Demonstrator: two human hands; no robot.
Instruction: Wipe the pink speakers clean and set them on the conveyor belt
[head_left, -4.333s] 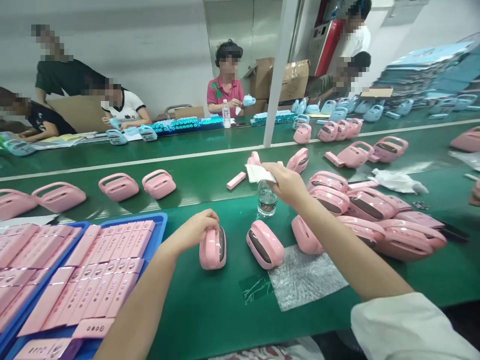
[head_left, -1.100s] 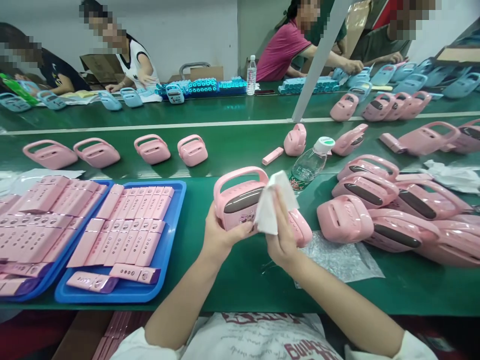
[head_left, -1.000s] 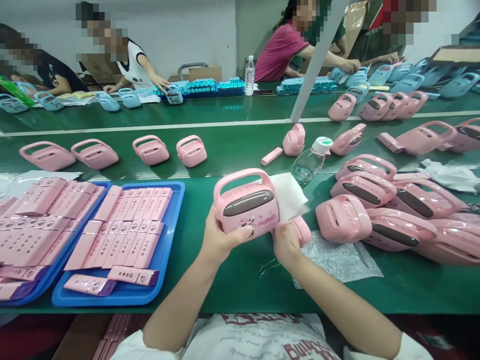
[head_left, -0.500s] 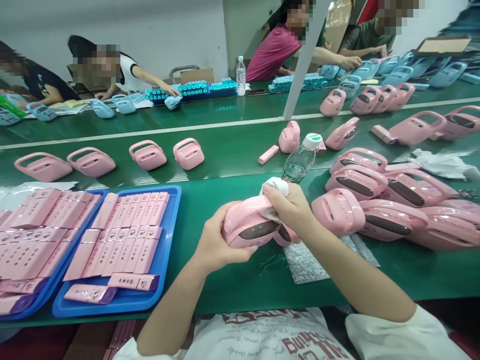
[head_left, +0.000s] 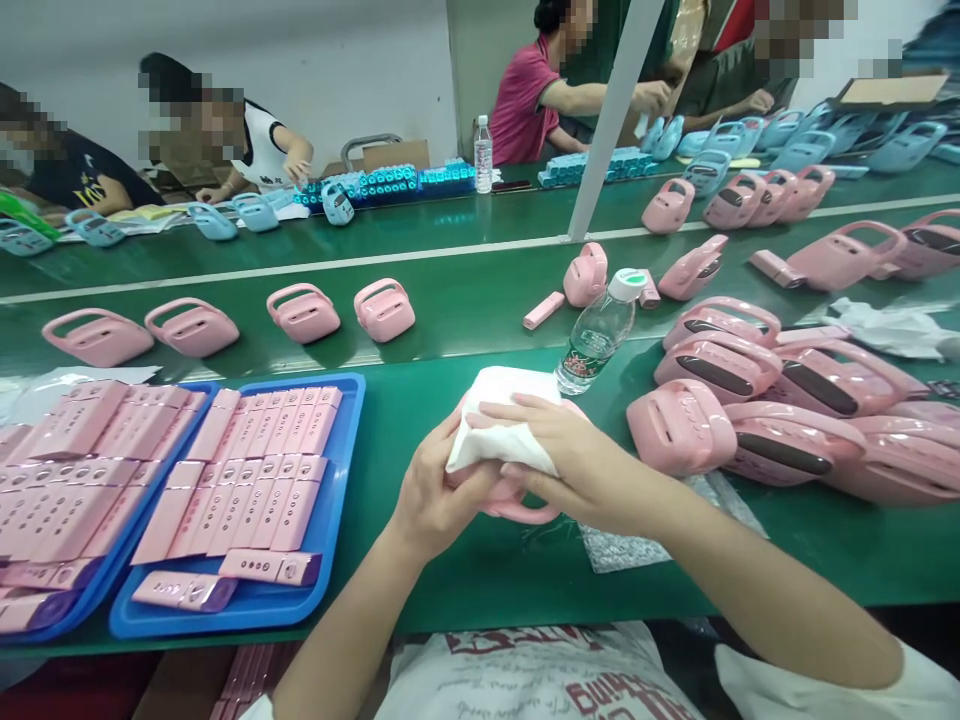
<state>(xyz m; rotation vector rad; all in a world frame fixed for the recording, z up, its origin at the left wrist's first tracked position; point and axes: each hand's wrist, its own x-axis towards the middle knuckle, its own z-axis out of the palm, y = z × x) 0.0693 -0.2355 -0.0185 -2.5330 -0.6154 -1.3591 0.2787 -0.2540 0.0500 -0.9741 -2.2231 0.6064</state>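
Clamped the pink speaker [head_left: 504, 499] in the left hand [head_left: 436, 490], just in front of the bottle [head_left: 592, 350], with its handle [head_left: 534, 516] turned away; clutched the white cloth [head_left: 499, 445] over it with the right hand [head_left: 581, 455]. Ran crosswise, apparently, between both.

Green tabletop [head_left: 442, 600]: blue trays [head_left: 340, 480] left of the fingers [head_left: 525, 416]; bottle [head_left: 596, 340] just beyond them; pink units [head_left: 682, 428] and a grey sheet [head_left: 626, 550] to their right.
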